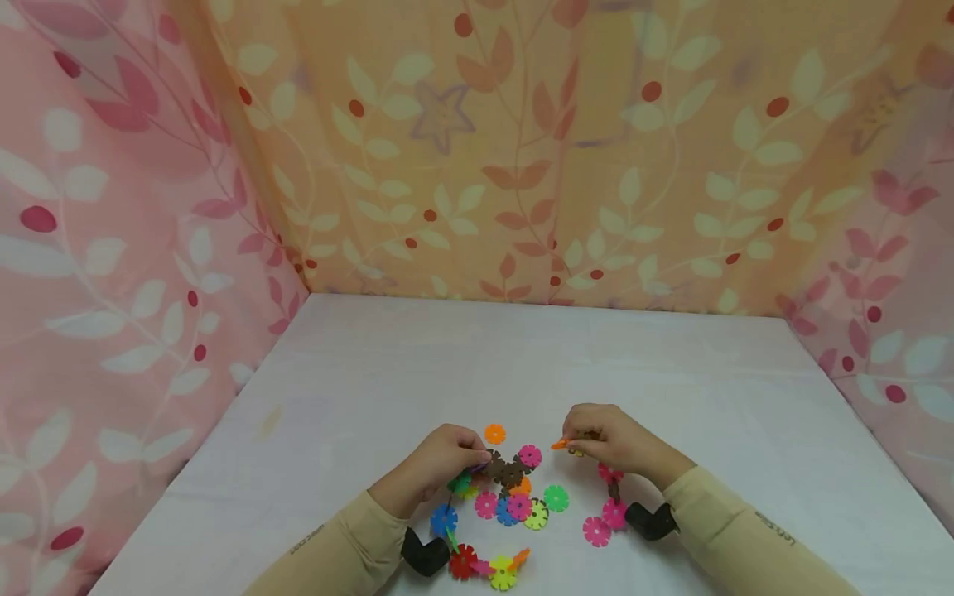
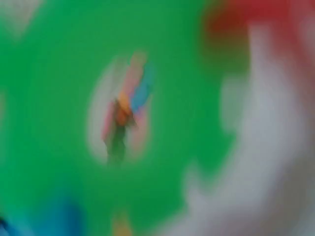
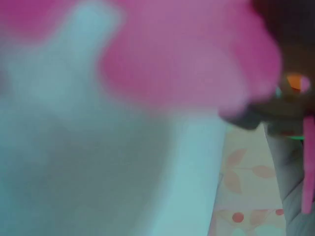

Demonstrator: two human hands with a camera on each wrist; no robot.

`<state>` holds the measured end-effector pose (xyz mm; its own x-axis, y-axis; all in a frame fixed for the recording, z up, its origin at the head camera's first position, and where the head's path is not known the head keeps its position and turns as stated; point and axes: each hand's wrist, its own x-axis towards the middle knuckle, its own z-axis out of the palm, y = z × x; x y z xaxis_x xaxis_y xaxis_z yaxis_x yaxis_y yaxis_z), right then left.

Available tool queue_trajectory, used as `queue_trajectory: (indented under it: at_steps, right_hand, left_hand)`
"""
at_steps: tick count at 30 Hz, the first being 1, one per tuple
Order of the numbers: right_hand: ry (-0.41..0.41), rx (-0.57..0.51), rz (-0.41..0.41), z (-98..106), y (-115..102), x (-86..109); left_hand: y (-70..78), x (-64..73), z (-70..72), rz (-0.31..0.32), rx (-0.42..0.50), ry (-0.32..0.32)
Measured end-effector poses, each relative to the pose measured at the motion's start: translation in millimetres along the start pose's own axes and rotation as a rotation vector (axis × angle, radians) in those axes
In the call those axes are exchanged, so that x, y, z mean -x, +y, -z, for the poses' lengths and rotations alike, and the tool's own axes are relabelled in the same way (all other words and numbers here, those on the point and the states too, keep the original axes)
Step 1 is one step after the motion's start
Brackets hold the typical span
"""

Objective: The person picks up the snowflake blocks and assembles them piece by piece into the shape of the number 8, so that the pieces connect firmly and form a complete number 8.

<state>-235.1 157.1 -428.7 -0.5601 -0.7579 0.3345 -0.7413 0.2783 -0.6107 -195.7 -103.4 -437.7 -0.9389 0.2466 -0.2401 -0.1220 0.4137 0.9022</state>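
My left hand (image 1: 445,457) pinches the upper end of a chain of interlocking snowflake discs, beside brown discs (image 1: 511,473). The chain hangs in a curve through a blue disc (image 1: 443,521), a red disc (image 1: 463,562) and a yellow disc (image 1: 503,573). In the left wrist view a blurred green disc (image 2: 184,137) fills most of the picture. My right hand (image 1: 613,434) pinches a second chain, with an orange disc (image 1: 560,444) sticking out at the fingertips. Pink discs (image 1: 614,514) hang at its lower end; one pink disc (image 3: 182,59) looms blurred in the right wrist view.
Loose discs lie on the white tabletop (image 1: 358,372) between the hands, among them a green disc (image 1: 556,498), a yellow-green disc (image 1: 536,515) and a pink disc (image 1: 530,455). A single orange disc (image 1: 495,434) lies farther back. Floral curtains (image 1: 522,165) enclose the table's back and sides.
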Motion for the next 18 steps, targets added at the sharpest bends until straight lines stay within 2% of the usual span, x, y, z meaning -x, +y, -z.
queue_trajectory:
  at_steps: [3,7,10,13,18]
  right_hand:
    - [0.027,0.001,-0.048,3,2,-1.5]
    - [0.02,0.017,-0.141,-7,-3,-8.1]
    - [0.028,0.053,-0.22,-15,-8,-11.5]
    - [-0.006,0.085,-0.269,-22,-11,-14.4]
    - [-0.089,0.139,-0.333,-27,-17,-15.3]
  left_hand:
    - [-0.2,-3.6,2.3,0.011,0.021,0.02]
    - [0.2,-5.4,-1.6,0.06,0.13,0.011]
    - [-0.2,-7.5,-6.3,0.06,0.22,-0.002]
    - [-0.5,-10.7,-9.7,0.045,0.254,0.001]
    - [-2.6,-15.8,-12.7,0.066,0.271,-0.004]
